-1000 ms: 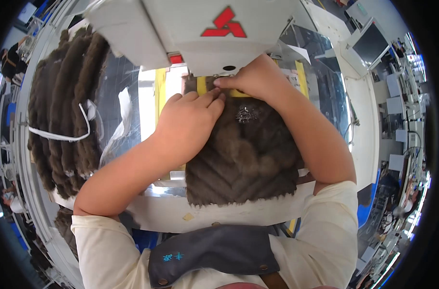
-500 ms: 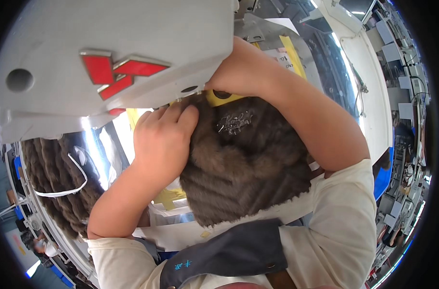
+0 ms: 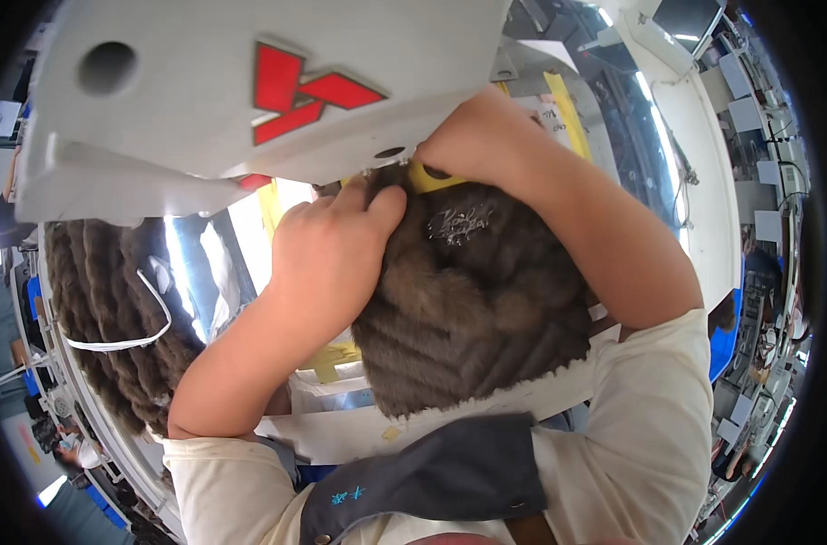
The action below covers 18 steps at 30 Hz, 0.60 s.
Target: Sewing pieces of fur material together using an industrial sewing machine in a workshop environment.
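Observation:
A dark brown fur piece (image 3: 468, 336) lies in front of me under a grey sewing machine head (image 3: 187, 118). Silvery lettering marks its upper part. My left hand (image 3: 336, 241) rests at the fur's upper left, its fingers bent and closed over the edge close beneath the machine. The tips are partly lost in the fur. Under the machine's right end reaches my right hand (image 3: 477, 136); the machine hides its fingers. Beside that wrist, a yellow plate with a dark round hole (image 3: 441, 184) sits at the fur's far edge.
To the left lies a heap of brown fur strips (image 3: 105, 309) with a white cord (image 3: 127, 345) across it. Yellow tape (image 3: 568, 113) crosses the surface at the far right. A white table edge (image 3: 704, 173) curves along the right.
In the picture, the machine head has shifted right and slightly up. My left hand and the fur's far part sit a little further right. Both hands keep much the same pose.

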Each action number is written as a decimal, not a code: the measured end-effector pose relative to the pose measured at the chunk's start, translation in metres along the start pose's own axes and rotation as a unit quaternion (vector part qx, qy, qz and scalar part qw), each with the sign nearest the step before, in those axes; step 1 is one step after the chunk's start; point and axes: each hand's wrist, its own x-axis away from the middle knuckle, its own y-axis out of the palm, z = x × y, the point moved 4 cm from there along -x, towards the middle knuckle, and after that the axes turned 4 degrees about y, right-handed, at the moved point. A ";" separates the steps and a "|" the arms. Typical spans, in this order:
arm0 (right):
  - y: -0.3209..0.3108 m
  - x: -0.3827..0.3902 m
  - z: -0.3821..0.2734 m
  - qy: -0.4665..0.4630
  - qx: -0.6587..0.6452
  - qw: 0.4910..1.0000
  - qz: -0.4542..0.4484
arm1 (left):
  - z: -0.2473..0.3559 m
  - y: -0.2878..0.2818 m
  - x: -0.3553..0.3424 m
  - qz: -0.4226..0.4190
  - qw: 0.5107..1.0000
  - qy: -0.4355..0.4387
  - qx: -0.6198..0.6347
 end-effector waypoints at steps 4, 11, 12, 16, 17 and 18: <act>-0.009 0.016 -0.004 -0.047 0.004 0.999 -0.006 | -0.001 0.002 0.004 0.024 1.000 0.002 0.002; -0.013 0.063 -0.025 -0.196 0.021 0.978 -0.069 | -0.002 0.002 0.007 0.068 0.997 0.013 0.029; -0.010 0.063 -0.022 -0.203 0.028 0.977 -0.053 | -0.003 0.003 0.008 0.046 0.998 0.007 0.036; -0.008 0.065 -0.030 -0.211 0.073 0.974 -0.038 | -0.004 0.003 0.012 0.020 1.000 0.004 0.024; -0.011 0.063 -0.033 -0.186 0.090 0.977 -0.045 | -0.005 0.003 0.011 0.026 0.999 -0.004 0.031; -0.012 0.061 -0.034 -0.162 0.107 0.980 -0.051 | -0.005 0.003 0.011 0.018 1.000 -0.004 0.024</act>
